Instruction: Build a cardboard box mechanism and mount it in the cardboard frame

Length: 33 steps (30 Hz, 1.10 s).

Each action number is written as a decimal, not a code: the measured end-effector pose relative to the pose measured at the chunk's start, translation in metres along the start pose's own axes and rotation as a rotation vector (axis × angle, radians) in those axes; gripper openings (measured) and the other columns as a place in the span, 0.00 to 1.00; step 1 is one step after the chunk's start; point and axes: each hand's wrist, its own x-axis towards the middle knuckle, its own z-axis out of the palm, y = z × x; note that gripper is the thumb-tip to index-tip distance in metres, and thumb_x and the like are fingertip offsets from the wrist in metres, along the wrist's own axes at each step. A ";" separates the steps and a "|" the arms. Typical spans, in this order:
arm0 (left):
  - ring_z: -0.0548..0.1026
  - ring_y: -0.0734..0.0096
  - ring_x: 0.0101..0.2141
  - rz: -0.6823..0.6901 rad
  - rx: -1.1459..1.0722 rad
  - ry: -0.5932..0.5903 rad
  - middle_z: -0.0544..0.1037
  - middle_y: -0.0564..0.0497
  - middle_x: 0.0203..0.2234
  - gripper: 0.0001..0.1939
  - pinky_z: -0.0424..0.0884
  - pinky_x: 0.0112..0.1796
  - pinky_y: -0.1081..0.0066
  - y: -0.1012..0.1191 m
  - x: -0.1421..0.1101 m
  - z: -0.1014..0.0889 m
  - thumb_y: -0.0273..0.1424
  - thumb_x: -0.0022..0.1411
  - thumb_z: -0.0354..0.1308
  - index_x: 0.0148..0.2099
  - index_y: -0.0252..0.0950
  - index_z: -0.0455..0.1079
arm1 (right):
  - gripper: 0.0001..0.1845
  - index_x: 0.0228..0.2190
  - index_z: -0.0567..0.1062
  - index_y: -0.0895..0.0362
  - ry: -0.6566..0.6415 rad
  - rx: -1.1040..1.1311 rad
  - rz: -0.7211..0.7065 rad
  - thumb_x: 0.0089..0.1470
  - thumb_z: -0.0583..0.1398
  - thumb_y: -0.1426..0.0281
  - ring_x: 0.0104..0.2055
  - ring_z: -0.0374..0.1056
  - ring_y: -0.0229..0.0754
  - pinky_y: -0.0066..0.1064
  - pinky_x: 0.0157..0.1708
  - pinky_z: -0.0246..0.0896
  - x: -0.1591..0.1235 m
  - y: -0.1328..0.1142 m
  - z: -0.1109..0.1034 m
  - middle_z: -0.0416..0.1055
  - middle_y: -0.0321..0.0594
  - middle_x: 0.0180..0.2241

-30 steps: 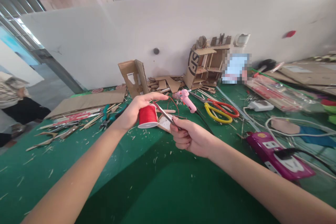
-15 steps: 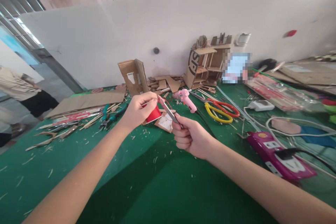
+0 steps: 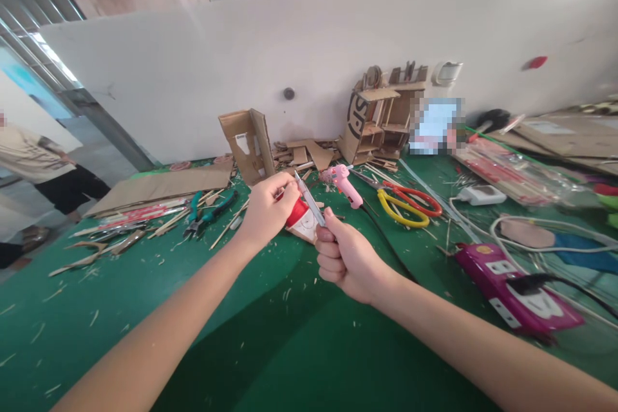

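Note:
My left hand (image 3: pixel 271 207) is closed around a spool of red thread (image 3: pixel 298 212), its thumb and forefinger pinched together near the top. The spool is partly hidden behind the fingers. Just right of it, my right hand (image 3: pixel 346 256) grips a utility knife (image 3: pixel 310 198), whose pale pointed blade slants up and left towards the left fingertips. A small cardboard piece with a white face (image 3: pixel 306 229) shows below the spool and knife.
Behind my hands lies a pink glue gun (image 3: pixel 345 185), with scissors (image 3: pixel 405 206) to its right. Pliers (image 3: pixel 197 215) lie left. A cardboard box (image 3: pixel 248 148) and cardboard shelf (image 3: pixel 360 125) stand at the back. A purple power strip (image 3: pixel 516 290) sits right, amid cables.
My left hand has moved slightly right and down with the spool. The knife stays in my right hand, its blade turned a little. The red strand beside the blade no longer shows.

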 end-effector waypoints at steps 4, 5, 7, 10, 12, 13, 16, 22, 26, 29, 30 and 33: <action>0.61 0.74 0.24 -0.043 0.001 0.041 0.62 0.56 0.19 0.13 0.57 0.25 0.73 -0.003 -0.002 0.007 0.35 0.61 0.50 0.25 0.37 0.61 | 0.29 0.21 0.54 0.54 -0.019 -0.008 -0.007 0.52 0.62 0.48 0.14 0.30 0.26 0.22 0.13 0.28 0.000 0.000 -0.005 0.39 0.19 0.13; 0.61 0.73 0.24 -0.045 0.001 0.036 0.62 0.56 0.19 0.13 0.57 0.25 0.73 -0.003 -0.002 0.007 0.35 0.61 0.50 0.25 0.37 0.61 | 0.29 0.20 0.54 0.54 -0.027 -0.015 -0.001 0.53 0.62 0.48 0.14 0.31 0.26 0.23 0.13 0.28 0.000 -0.001 -0.006 0.39 0.20 0.13; 0.61 0.73 0.24 -0.036 -0.001 0.024 0.63 0.56 0.20 0.13 0.58 0.26 0.73 -0.004 -0.002 0.006 0.35 0.61 0.50 0.25 0.37 0.61 | 0.29 0.20 0.55 0.54 -0.040 -0.054 -0.008 0.53 0.61 0.47 0.14 0.33 0.27 0.24 0.14 0.29 0.000 -0.003 -0.007 0.40 0.20 0.13; 0.62 0.74 0.24 -0.038 -0.018 0.025 0.63 0.56 0.20 0.12 0.58 0.26 0.73 -0.003 -0.003 0.006 0.35 0.60 0.50 0.25 0.36 0.62 | 0.29 0.20 0.56 0.54 -0.019 -0.148 -0.082 0.51 0.62 0.47 0.14 0.37 0.26 0.24 0.14 0.30 0.001 -0.004 -0.007 0.41 0.21 0.14; 0.62 0.74 0.24 -0.066 -0.055 0.044 0.64 0.56 0.20 0.12 0.58 0.26 0.73 -0.003 -0.004 0.008 0.35 0.60 0.50 0.25 0.36 0.63 | 0.30 0.20 0.56 0.54 0.025 -0.182 -0.153 0.50 0.63 0.46 0.14 0.39 0.27 0.25 0.15 0.32 0.002 -0.001 -0.006 0.42 0.22 0.13; 0.62 0.74 0.24 -0.082 -0.075 0.056 0.64 0.56 0.20 0.13 0.59 0.26 0.74 -0.003 -0.004 0.010 0.34 0.61 0.50 0.25 0.36 0.63 | 0.30 0.20 0.56 0.54 0.049 -0.185 -0.186 0.50 0.62 0.45 0.14 0.39 0.27 0.25 0.15 0.33 0.002 0.000 -0.005 0.42 0.22 0.13; 0.63 0.74 0.23 -0.109 -0.114 0.077 0.65 0.56 0.19 0.12 0.59 0.25 0.74 -0.001 -0.006 0.015 0.33 0.61 0.50 0.25 0.36 0.63 | 0.31 0.19 0.56 0.54 0.097 -0.166 -0.254 0.49 0.62 0.44 0.14 0.40 0.27 0.25 0.15 0.33 0.004 0.006 -0.003 0.43 0.22 0.12; 0.64 0.74 0.24 -0.056 -0.078 0.145 0.68 0.55 0.20 0.12 0.60 0.26 0.73 -0.003 -0.005 0.015 0.33 0.61 0.51 0.26 0.37 0.64 | 0.32 0.19 0.54 0.53 0.084 -0.152 -0.275 0.47 0.64 0.44 0.14 0.39 0.26 0.26 0.16 0.30 0.003 0.006 -0.004 0.42 0.22 0.13; 0.65 0.73 0.24 -0.075 -0.080 0.147 0.68 0.55 0.21 0.12 0.61 0.26 0.73 -0.005 -0.004 0.015 0.34 0.61 0.51 0.26 0.37 0.65 | 0.33 0.19 0.53 0.53 0.079 -0.149 -0.264 0.47 0.63 0.44 0.14 0.39 0.26 0.26 0.16 0.30 0.003 0.006 -0.005 0.41 0.21 0.13; 0.66 0.73 0.25 -0.063 -0.069 0.141 0.69 0.55 0.22 0.12 0.62 0.27 0.73 -0.004 -0.004 0.016 0.34 0.61 0.51 0.27 0.36 0.65 | 0.33 0.19 0.54 0.53 0.082 -0.149 -0.253 0.47 0.64 0.44 0.14 0.39 0.26 0.26 0.16 0.30 0.004 0.010 -0.003 0.41 0.21 0.13; 0.66 0.73 0.25 -0.053 -0.059 0.141 0.69 0.55 0.22 0.12 0.62 0.28 0.73 -0.004 -0.004 0.016 0.35 0.61 0.51 0.27 0.36 0.65 | 0.32 0.19 0.54 0.53 0.084 -0.148 -0.249 0.47 0.64 0.44 0.14 0.39 0.26 0.26 0.16 0.30 0.005 0.011 -0.003 0.41 0.21 0.13; 0.66 0.73 0.26 -0.050 -0.043 0.138 0.70 0.54 0.23 0.12 0.62 0.29 0.73 -0.010 0.000 0.012 0.35 0.61 0.51 0.27 0.36 0.67 | 0.32 0.19 0.54 0.53 0.082 -0.140 -0.244 0.49 0.63 0.45 0.14 0.38 0.27 0.26 0.17 0.29 0.005 0.007 -0.005 0.41 0.22 0.13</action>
